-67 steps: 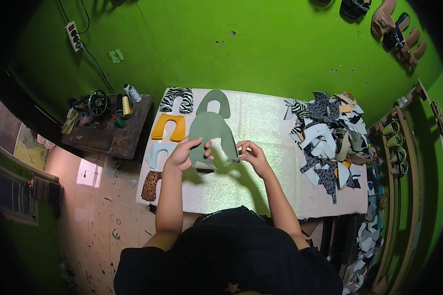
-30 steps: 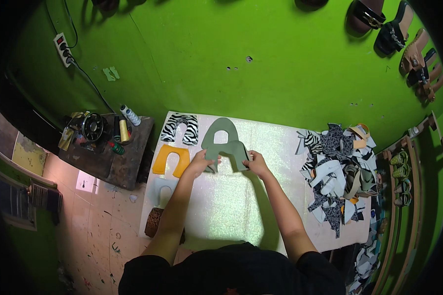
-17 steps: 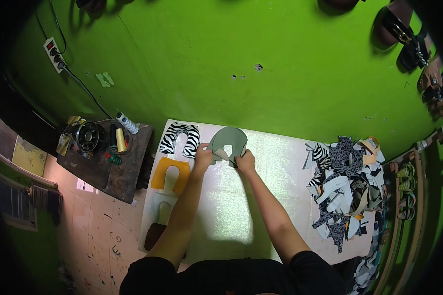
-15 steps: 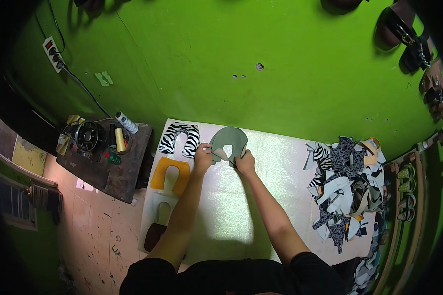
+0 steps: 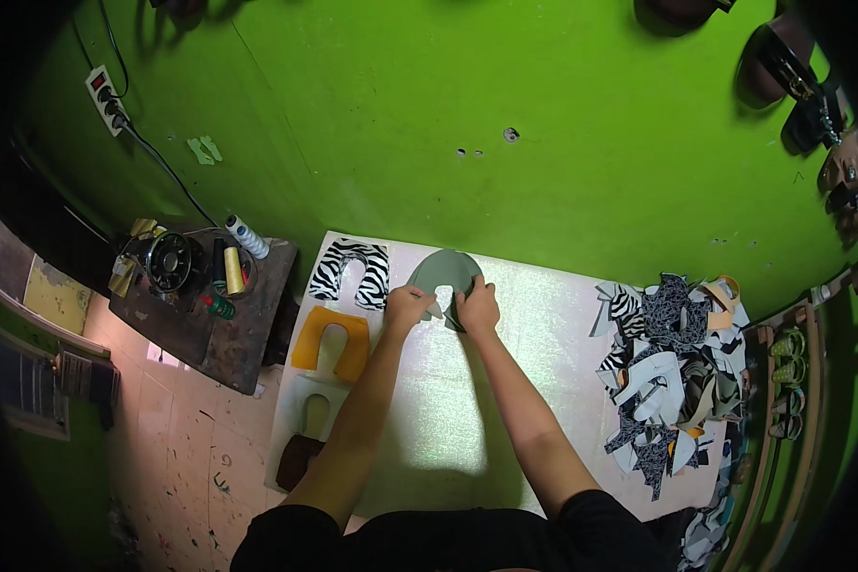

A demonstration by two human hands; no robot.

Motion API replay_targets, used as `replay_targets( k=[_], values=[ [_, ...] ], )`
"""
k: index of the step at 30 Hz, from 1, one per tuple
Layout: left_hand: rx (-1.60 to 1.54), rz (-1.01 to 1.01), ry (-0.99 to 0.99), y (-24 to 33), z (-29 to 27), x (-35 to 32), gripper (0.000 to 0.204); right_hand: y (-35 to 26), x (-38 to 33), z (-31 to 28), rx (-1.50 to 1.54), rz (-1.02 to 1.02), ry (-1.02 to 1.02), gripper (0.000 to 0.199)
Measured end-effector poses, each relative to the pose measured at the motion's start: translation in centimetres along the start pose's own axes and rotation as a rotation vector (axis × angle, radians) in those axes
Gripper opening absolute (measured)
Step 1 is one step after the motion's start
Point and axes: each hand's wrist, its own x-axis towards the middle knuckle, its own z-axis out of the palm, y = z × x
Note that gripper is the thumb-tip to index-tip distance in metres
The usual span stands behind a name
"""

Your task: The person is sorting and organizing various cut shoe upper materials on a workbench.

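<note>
Green wall (image 5: 353, 143) behind wht-covered table (image 5: 543, 400); green U-shaped cutout (image 5: 440, 269) on table nr wall edge, btwn hands: L hand (image 5: 410, 307) pinching its L leg, R hand (image 5: 478, 305) gripping R leg. Leg ends hidden by fingers, layer count unclear; brown cutout (image 5: 296, 462) part-covered by L forearm (image 5: 357, 429), dk sandal (image 5: 767, 69) cut off top R. Wooden rack (image 5: 814, 391), far R, holds green sandals (image 5: 788, 370).

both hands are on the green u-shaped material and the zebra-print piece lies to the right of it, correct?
The zebra-print piece lies left of the green U-shaped material, not right, as the head view shows. The left hand and right hand are both on it.
</note>
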Motion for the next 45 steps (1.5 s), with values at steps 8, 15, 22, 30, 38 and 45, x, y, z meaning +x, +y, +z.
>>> replay_targets(
  k=[8, 15, 22, 30, 38, 45],
  values=[
    [-0.050, 0.033, 0.018, -1.2, -1.2, -0.2, 0.033, -0.1, 0.4, 0.9, 0.161, -0.149, 0.180, 0.019],
    [0.180, 0.081, 0.166, -0.6, -0.9, 0.0, 0.035, 2.0, 1.2, 3.3, 0.214, -0.159, 0.127, 0.015],
    [0.185, 0.046, 0.149, -1.1, -1.2, -0.1, 0.027, 2.1, 1.9, 3.3, 0.185, -0.166, 0.107, 0.015],
    [0.308, 0.222, 0.089, 0.4, -1.9, -2.2, 0.025, 2.7, 2.2, 2.4, 0.241, -0.275, 0.088, 0.016],
    [0.342, 0.183, 0.061, 2.0, -2.1, -3.5, 0.029, 1.0, 0.7, 0.4, -0.103, -0.161, 0.125, 0.024],
    [0.444, 0.184, 0.028, 1.7, -1.1, -3.3, 0.021, 1.5, 1.0, 1.5, -0.209, -0.064, -0.023, 0.024]
  ],
)
